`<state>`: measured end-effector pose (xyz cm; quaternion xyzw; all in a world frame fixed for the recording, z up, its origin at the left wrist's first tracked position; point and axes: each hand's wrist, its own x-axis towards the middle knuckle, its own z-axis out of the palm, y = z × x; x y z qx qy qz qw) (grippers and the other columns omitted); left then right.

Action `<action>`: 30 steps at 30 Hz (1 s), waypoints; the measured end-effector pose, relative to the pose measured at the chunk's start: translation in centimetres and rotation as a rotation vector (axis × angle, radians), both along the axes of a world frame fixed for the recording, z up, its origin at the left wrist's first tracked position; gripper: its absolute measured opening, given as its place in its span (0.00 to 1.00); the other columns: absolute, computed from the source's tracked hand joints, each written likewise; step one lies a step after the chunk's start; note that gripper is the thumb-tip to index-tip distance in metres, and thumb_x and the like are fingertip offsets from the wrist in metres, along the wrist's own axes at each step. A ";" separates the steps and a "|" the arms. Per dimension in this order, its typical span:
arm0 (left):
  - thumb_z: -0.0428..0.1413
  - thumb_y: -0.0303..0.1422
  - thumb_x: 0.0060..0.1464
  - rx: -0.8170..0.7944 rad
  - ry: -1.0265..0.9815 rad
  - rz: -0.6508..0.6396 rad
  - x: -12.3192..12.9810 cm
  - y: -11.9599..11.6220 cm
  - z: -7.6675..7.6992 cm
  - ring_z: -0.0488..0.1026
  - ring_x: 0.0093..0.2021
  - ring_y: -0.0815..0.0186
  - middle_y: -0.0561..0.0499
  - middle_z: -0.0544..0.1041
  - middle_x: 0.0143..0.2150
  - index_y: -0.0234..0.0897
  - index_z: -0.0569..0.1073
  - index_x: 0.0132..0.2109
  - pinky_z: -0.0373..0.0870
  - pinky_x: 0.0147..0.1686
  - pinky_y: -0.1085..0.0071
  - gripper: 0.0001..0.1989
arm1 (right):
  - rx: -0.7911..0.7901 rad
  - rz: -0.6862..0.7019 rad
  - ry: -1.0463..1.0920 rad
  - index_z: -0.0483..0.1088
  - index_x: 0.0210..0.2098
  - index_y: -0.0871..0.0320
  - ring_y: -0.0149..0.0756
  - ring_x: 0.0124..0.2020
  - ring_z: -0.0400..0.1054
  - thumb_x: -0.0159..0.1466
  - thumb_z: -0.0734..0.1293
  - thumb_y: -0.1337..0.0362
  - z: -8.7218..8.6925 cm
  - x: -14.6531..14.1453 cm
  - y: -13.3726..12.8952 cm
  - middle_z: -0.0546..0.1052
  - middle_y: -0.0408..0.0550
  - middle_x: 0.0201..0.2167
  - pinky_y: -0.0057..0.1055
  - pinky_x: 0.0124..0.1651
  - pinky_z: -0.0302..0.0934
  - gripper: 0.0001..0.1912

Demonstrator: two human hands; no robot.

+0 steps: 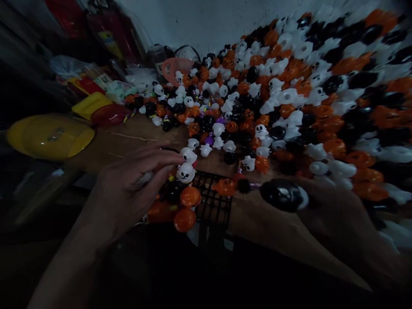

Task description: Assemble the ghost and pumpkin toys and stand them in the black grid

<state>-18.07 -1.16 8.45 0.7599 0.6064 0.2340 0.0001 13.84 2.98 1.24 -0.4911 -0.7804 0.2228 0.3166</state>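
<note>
My left hand (131, 184) is closed, its index finger and thumb converging on a white toy head (188, 155). Right below it is a white skull-faced toy head (186, 172). Orange pumpkin toy heads (190, 196) cluster under the fingers, at the edge of a black grid rack (212, 197). My right hand (334, 214), blurred, grips the pale end of a glossy black bulb-shaped piece (283, 195). From that piece a thin purplish stem points left to a small black part (243, 185). An orange pumpkin piece (224, 187) lies just beyond, over the rack; whether they touch is unclear.
A large heap of white, orange and black toy heads (289, 103) rises against the wall on the right. A yellow scoop-like container (51, 135) and a red one (109, 115) lie left on the brown tabletop (128, 137). Behind stand a pink basket (177, 68) and fire extinguishers (112, 34).
</note>
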 end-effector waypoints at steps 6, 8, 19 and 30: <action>0.51 0.32 0.61 -0.072 -0.062 -0.144 -0.7 1.0 -1.3 0.59 0.64 0.60 0.59 0.71 0.57 0.49 0.72 0.51 0.60 0.63 0.55 0.13 | -0.157 0.128 0.231 0.74 0.34 0.57 0.34 0.26 0.68 0.59 0.66 0.64 1.3 -6.5 3.5 0.76 0.44 0.27 0.27 0.25 0.59 0.05; 0.52 0.32 0.60 -0.075 -0.064 -0.132 -0.8 0.9 -1.6 0.59 0.64 0.60 0.59 0.71 0.57 0.50 0.72 0.51 0.60 0.63 0.55 0.13 | -0.185 0.175 0.235 0.74 0.35 0.59 0.33 0.26 0.68 0.59 0.66 0.67 1.0 -7.8 4.0 0.76 0.44 0.27 0.25 0.25 0.58 0.05; 0.49 0.34 0.60 -0.111 0.015 -0.144 -0.8 1.0 -1.9 0.53 0.67 0.57 0.62 0.61 0.65 0.54 0.63 0.60 0.57 0.64 0.51 0.22 | -0.309 0.520 0.245 0.73 0.30 0.60 0.29 0.30 0.69 0.57 0.65 0.72 0.6 -13.6 5.2 0.75 0.40 0.27 0.22 0.29 0.56 0.05; 0.53 0.42 0.56 -0.153 0.118 -0.144 0.8 2.2 -1.1 0.58 0.64 0.47 0.50 0.65 0.62 0.47 0.62 0.58 0.60 0.58 0.42 0.23 | -0.365 0.493 0.457 0.73 0.30 0.61 0.29 0.28 0.66 0.57 0.64 0.70 -0.7 -13.4 4.2 0.74 0.40 0.27 0.23 0.30 0.56 0.05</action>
